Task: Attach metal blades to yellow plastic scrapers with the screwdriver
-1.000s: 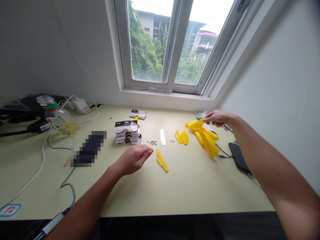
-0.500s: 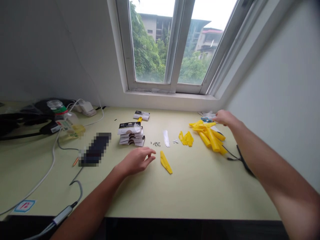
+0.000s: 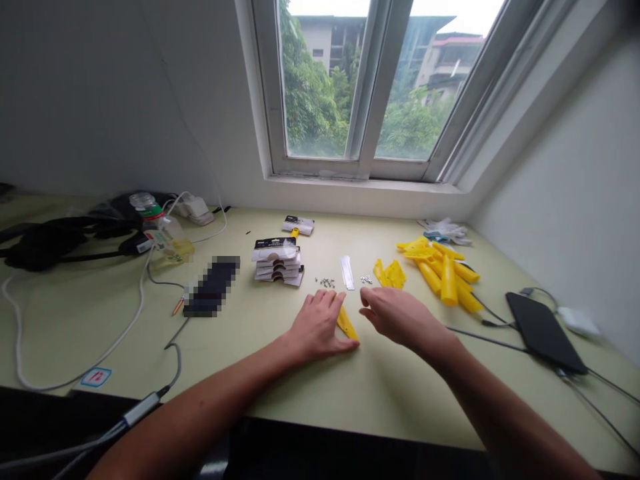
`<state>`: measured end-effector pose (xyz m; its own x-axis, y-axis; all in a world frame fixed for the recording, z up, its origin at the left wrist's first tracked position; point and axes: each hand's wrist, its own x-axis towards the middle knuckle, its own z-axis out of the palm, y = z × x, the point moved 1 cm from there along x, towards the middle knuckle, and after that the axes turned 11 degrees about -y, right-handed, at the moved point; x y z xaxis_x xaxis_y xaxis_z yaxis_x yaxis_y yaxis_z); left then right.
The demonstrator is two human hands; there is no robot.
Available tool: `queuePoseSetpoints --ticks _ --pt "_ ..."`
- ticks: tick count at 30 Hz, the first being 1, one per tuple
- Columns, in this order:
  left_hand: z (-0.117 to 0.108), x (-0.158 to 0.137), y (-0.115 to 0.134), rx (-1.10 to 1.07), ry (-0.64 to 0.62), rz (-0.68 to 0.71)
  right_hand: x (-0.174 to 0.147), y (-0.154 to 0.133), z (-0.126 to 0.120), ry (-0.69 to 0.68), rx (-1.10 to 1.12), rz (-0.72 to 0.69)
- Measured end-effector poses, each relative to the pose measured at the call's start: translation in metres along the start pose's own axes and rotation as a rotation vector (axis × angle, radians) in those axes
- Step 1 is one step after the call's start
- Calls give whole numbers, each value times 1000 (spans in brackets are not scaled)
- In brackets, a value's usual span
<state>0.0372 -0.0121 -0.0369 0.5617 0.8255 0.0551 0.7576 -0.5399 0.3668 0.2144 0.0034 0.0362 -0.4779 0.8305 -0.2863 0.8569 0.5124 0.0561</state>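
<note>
Beneath a window (image 3: 369, 107), a yellow piece (image 3: 347, 325) lies on a pale desk (image 3: 310, 397) near small screws (image 3: 327, 283). The left hand (image 3: 316, 327) partly covers the piece, thumb and fingers wide; the right hand (image 3: 395, 319) is just beside, fingers curled, contents impossible to tell.

And here we are at a desk (image 3: 395, 393) under a window (image 3: 375, 93), in a plain room set up like a small assembly bench. Home or office? Can't call it! Trees (image 3: 315, 100) and buildings (image 3: 330, 40) outside, pale walls (image 3: 575, 167) around us. Now the bench evidence: screws (image 3: 327, 283) and nuts (image 3: 367, 279) in little heaps, yellow parts (image 3: 391, 273) bunched, yellow tubes (image 3: 449, 283) piled, packs (image 3: 275, 253) stacked! And the everyday side: a bottle (image 3: 167, 240), a white adapter (image 3: 197, 208), trailing cables (image 3: 141, 409), a numbered label (image 3: 97, 377) near the edge!
</note>
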Motion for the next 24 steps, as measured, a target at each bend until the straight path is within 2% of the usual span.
queuePoseSetpoints --ticks 4,8,11,13,15,19,22,24 --pt "-4 0 -3 -90 39 1 -4 2 6 15 17 38" --pt "-27 8 -13 -140 133 50 -10 16 9 -1 73 119" --pt "-46 35 -24 -146 121 80 -14 29 11 -69 105 171" --pt "-49 63 -27 -139 68 107 -17 33 13 -124 108 185" --pt "-44 95 -24 -137 10 128 -19 34 16 -168 102 182" --pt "-14 152 0 -114 -71 224 -20 31 20 -200 107 138" --pt "4 180 16 -66 -94 264 -18 30 23 -213 120 111" --pt "6 188 19 -47 -122 257 -15 31 26 -225 112 102"
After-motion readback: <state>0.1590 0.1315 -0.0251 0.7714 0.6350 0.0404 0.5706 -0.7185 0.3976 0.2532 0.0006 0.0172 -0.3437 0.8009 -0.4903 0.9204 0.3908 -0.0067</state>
